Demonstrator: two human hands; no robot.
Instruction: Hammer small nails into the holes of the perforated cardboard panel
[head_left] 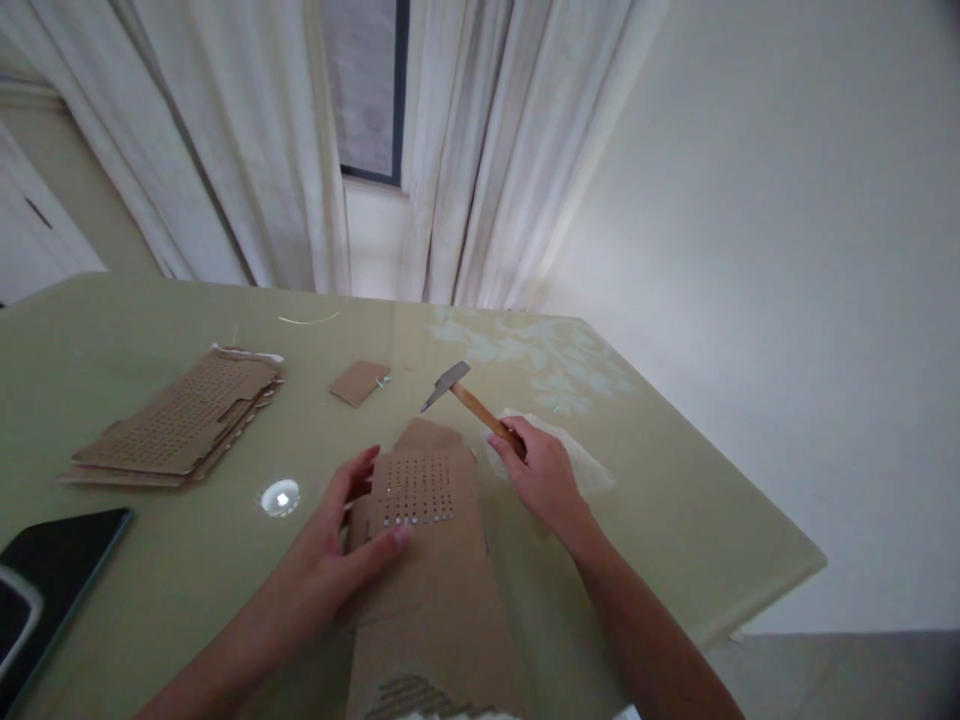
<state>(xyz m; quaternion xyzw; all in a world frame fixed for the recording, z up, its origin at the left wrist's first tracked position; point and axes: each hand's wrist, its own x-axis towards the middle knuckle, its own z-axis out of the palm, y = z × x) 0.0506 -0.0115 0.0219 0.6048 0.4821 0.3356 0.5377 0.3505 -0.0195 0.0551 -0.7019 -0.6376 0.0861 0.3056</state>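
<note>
Above the table, my right hand grips a hammer by its wooden handle, the best hold; the head is probably heavy. Towards the near edge, my left hand spreads over cardboard, likely light, stiff; whether it grips, I cannot tell.

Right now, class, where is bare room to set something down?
Bare: the table right of the right hand and pale sheet; between the cardboard stack and small cardboard square. Crowded: around the left hand, punched cardboard and hammer.
</note>
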